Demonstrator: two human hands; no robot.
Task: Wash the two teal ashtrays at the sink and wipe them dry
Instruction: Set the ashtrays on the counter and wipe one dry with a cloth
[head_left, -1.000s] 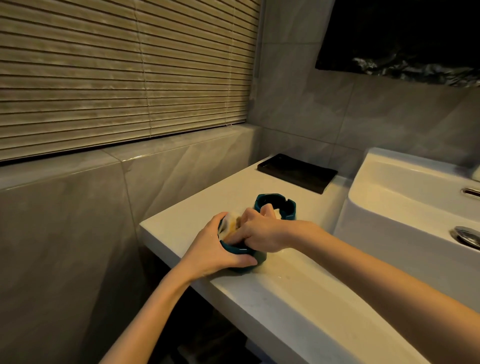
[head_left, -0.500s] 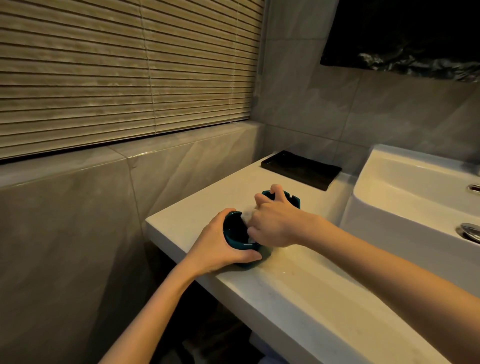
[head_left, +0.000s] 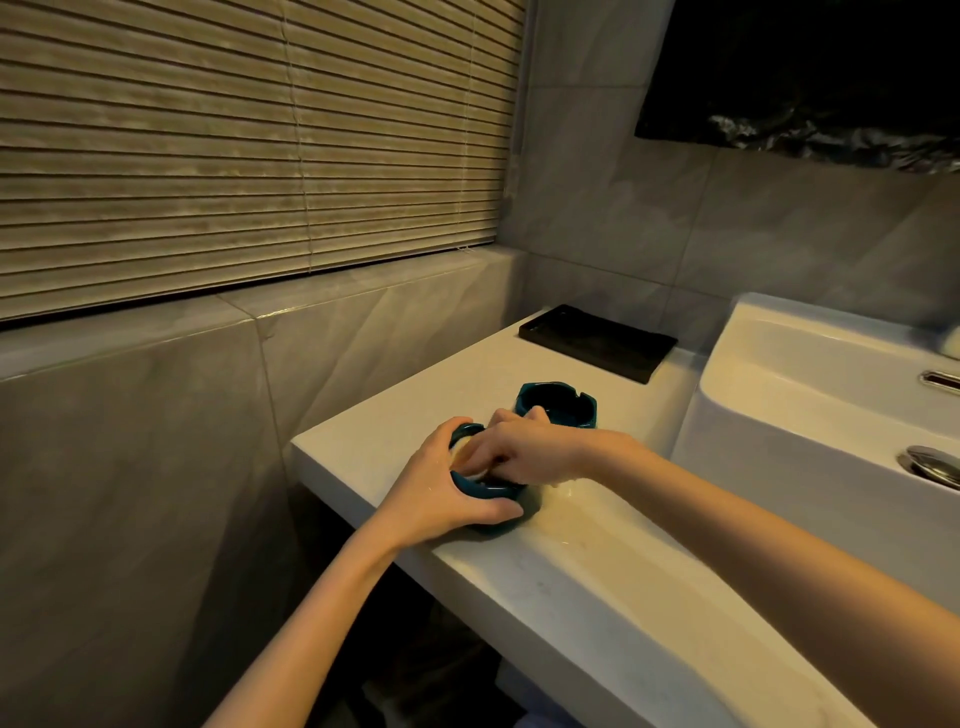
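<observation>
Both hands are on the near ashtray, which sits on the white counter close to its front-left corner. The left hand grips it from the left side: thumb along the front wall, fingers curled over the far rim, snug hold. The ashtray looks tipped slightly toward the left, though I can't tell if its base is flat on the counter. The right hand comes in from the right, its fingers bent down into the bowl and closed on a pale wad, cloth or tissue, can't tell which. The wad is pressed against the inside, and only a small bit of it shows between the two hands. The far ashtray stands upright on the counter just behind the right hand's knuckles. It is the same teal with a notched rim, and nothing touches it. A shiny patch on the counter just right of the near ashtray looks wet. Further back, against the tiled wall, lies a flat black tray. The white sink is to the right, well apart from both ashtrays, with its metal drain plug visible in the basin. Closed blinds cover the window on the left wall. Lighting is dim and warm.
</observation>
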